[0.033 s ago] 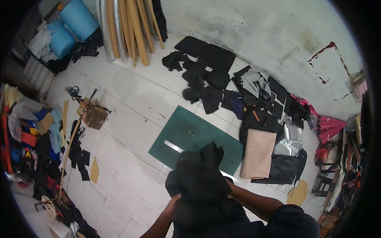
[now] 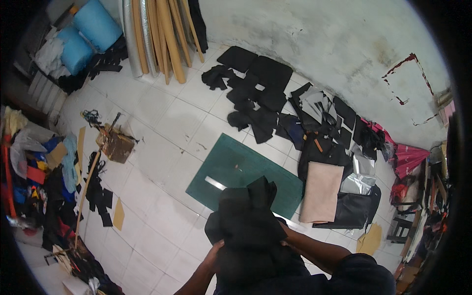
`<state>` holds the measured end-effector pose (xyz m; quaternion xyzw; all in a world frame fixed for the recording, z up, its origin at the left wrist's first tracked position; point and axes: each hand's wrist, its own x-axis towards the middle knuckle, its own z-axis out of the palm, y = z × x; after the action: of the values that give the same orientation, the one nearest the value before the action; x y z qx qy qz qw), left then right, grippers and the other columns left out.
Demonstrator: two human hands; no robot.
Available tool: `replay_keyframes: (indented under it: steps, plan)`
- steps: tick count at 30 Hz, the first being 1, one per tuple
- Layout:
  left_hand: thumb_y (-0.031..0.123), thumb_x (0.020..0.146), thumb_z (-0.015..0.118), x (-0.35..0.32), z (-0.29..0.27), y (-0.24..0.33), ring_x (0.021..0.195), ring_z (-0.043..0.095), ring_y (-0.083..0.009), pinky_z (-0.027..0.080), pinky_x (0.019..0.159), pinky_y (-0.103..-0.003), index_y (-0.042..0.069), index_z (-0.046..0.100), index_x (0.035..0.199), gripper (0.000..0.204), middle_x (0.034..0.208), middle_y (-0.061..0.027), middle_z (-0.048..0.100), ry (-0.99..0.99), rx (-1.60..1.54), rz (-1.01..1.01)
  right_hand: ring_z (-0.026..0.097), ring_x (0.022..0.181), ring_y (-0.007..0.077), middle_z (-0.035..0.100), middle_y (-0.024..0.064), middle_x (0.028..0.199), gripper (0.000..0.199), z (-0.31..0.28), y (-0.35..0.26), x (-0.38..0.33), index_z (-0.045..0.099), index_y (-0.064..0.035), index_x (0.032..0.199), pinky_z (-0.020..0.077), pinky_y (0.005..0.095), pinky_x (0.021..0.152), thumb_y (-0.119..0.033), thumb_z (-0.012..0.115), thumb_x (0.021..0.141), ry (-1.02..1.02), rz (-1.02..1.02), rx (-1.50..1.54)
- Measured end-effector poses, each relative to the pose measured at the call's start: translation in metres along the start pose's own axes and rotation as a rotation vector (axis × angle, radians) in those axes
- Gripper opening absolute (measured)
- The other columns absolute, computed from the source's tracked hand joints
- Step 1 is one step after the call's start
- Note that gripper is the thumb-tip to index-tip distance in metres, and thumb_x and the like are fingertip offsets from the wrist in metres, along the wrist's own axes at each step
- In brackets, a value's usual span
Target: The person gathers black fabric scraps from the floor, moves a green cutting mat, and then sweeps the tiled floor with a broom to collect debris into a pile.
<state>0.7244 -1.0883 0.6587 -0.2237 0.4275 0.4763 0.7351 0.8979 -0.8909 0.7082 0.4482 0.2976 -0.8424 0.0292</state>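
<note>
A bundle of black fabric pieces (image 2: pixel 246 211) is held close in front of my body, its upper part split into several flaps. My left hand (image 2: pixel 215 253) grips its left edge, with the thumb showing on top and the other fingers hidden beneath. On the opposite edge, my right hand (image 2: pixel 284 235) closes on the same cloth and is mostly covered by it. Beyond the bundle, a green cutting mat (image 2: pixel 246 162) lies on the tiled floor and is partly hidden by the cloth. A pale metal ruler (image 2: pixel 215 183) rests on the mat.
Folded beige material (image 2: pixel 322 191) lies right of the mat. Black cut pieces (image 2: pixel 255 98) spread toward the wall. Cardboard tubes (image 2: pixel 169 42) and blue rolls (image 2: pixel 98 24) stand at the back. A long stick (image 2: pixel 88 194) and mixed scraps (image 2: pixel 37 162) are on the left.
</note>
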Motion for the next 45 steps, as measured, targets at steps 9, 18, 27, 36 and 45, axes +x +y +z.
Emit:
replay_keyframes:
  steps: [9,18,27,36,45]
  plan:
    - [0.042,0.085,0.048,0.057,-0.011,0.232,0.096,0.056,-0.0275,0.046,0.084,-0.039,0.001,0.048,0.115,0.051,0.107,-0.0148,0.057,-0.053,-0.04,0.086,0.04,0.116,0.0242,0.034,0.016,0.133,0.049,0.046,-0.157,0.183,0.033,-0.0028,0.131,0.0334,0.0355,0.097,-0.019,0.05,0.087,-0.032,-0.082,-0.048]
    - [0.047,0.08,0.051,0.093,0.044,0.433,0.103,0.051,-0.0347,0.041,0.091,-0.045,-0.003,0.042,0.121,0.065,0.115,-0.0195,0.052,0.099,0.039,0.088,0.037,0.119,0.0253,0.032,0.0167,0.135,0.059,0.077,-0.28,0.335,0.029,-0.0036,0.132,0.0295,0.0365,0.1,-0.021,0.055,0.083,-0.088,-0.127,-0.177]
    - [0.043,0.078,0.056,0.147,0.039,0.617,0.109,0.047,-0.033,0.035,0.097,-0.045,0.001,0.042,0.123,0.063,0.119,-0.0177,0.05,-0.034,-0.114,-0.043,0.034,0.122,0.0264,0.029,0.0173,0.136,0.069,0.108,-0.4,0.473,0.024,-0.0044,0.134,0.0257,0.0374,0.102,-0.023,0.06,0.079,-0.163,-0.194,-0.429]
    - [0.046,0.075,0.056,0.188,0.053,0.731,0.113,0.044,-0.0322,0.033,0.098,-0.045,0.002,0.039,0.126,0.069,0.123,-0.0179,0.046,0.056,-0.04,0.052,0.03,0.125,0.0275,0.026,0.018,0.138,0.079,0.096,-0.46,0.589,0.02,-0.0051,0.136,0.0219,0.0383,0.104,-0.024,0.065,0.074,-0.262,-0.307,-0.502]
    - [0.05,0.078,0.052,0.247,0.165,0.818,0.111,0.045,-0.0369,0.039,0.091,-0.051,0.005,0.037,0.127,0.068,0.121,-0.0201,0.046,0.128,0.224,0.013,0.027,0.128,0.0286,0.023,0.0187,0.14,0.089,0.008,-0.475,0.614,0.016,-0.0059,0.138,0.018,0.0393,0.106,-0.026,0.07,0.07,-0.079,-0.592,-0.338]
